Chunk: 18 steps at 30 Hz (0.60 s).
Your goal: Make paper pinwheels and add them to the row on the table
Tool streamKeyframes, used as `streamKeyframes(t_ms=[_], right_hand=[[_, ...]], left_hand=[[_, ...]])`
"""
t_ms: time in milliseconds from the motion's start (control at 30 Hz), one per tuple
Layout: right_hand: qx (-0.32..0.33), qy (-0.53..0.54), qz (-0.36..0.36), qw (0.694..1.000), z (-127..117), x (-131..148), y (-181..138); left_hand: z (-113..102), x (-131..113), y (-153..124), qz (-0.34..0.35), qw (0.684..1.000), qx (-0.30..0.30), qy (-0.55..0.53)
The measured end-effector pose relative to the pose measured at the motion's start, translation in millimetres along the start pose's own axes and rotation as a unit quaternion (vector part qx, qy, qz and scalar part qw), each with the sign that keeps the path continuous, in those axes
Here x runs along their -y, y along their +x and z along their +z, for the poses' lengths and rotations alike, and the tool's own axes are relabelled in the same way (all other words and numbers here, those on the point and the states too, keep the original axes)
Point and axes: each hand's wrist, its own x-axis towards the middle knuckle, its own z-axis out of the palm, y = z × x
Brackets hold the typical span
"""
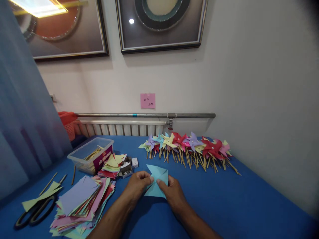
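Note:
A light blue paper square [157, 181], partly folded with one flap raised, lies on the blue table [224, 199] in front of me. My left hand [136, 186] pinches its left edge with thumb and fingers. My right hand [174, 192] pinches its right side near the fold. Both hands rest low on the table surface.
A row of finished coloured pinwheels [191, 147] on wooden sticks lies along the back. A stack of coloured paper squares [82, 202], black scissors [35, 212], a clear plastic box [91, 154] with sticks, cut paper pieces [113, 164] and a small box of pins [127, 169] sit at the left.

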Motion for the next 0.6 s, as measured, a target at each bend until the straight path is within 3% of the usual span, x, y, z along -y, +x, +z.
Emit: streamKeyframes(t_ms=[167,333,467,600], right_hand=[[0.002,-0.002,0.002,1.000,0,8,-3],[0.043,0.026,0.001,0.999,0,17,-8],[0.063,0.032,-0.003,0.998,0,14,-8],[0.038,0.057,0.017,0.997,-1,5,-3]], left_hand=[[2,-12,-9,-0.028,0.999,0.018,-0.034],[4,-18,-14,-0.037,0.996,0.031,-0.070],[4,-14,-12,-0.042,0.995,0.034,-0.082],[2,-13,-9,-0.031,0.997,0.022,-0.073]])
